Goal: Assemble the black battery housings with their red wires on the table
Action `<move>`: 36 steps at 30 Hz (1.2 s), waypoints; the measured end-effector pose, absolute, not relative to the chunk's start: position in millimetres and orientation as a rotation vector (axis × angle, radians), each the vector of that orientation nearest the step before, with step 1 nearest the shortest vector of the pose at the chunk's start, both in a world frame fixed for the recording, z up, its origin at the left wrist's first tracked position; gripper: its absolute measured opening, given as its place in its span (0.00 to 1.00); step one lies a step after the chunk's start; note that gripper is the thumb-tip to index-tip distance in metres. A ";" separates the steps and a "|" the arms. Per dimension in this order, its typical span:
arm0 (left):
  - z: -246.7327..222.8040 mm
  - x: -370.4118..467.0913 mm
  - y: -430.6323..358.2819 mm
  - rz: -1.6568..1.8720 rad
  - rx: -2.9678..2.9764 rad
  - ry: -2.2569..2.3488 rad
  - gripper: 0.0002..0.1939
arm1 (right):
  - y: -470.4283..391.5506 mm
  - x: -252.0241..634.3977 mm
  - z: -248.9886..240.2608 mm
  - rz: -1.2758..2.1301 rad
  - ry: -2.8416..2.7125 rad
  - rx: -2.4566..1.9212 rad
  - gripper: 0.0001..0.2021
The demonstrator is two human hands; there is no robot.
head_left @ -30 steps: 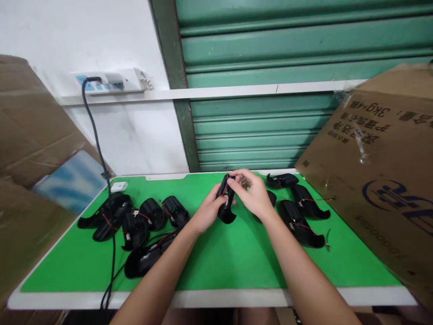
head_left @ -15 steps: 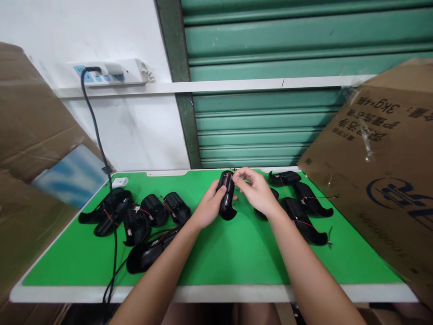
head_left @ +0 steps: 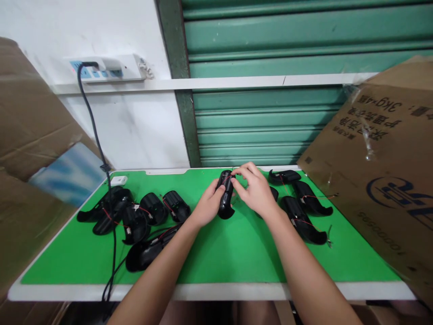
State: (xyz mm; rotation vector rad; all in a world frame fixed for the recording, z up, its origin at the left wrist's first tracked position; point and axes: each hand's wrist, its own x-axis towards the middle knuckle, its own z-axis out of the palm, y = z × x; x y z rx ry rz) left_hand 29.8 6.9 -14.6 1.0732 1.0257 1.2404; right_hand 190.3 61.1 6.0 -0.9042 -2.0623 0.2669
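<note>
Hands above tabletop; shutter behind.

White wall and green ribbed shutter stand behind a white-edged green table

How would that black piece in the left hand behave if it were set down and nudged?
The black piece probably keeps its shape, as it looks like moulded plastic. Its rounded, glossy surface suggests it might rock or slide. The red wire looks thin, so it likely flops and could snag.
</note>
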 end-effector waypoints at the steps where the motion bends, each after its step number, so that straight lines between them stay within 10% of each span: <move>1: -15.5 29.6 7.7 1.244 1.062 1.017 0.26 | 61.5 190.5 5.5 0.226 -2.072 -0.907 0.06; 28: -10.3 22.9 3.9 1.129 1.151 1.024 0.23 | 63.8 203.7 13.5 0.712 -2.008 -0.791 0.03; 36: -11.5 27.9 6.0 1.182 1.042 1.011 0.31 | 49.8 190.7 23.5 1.214 -1.599 -0.603 0.23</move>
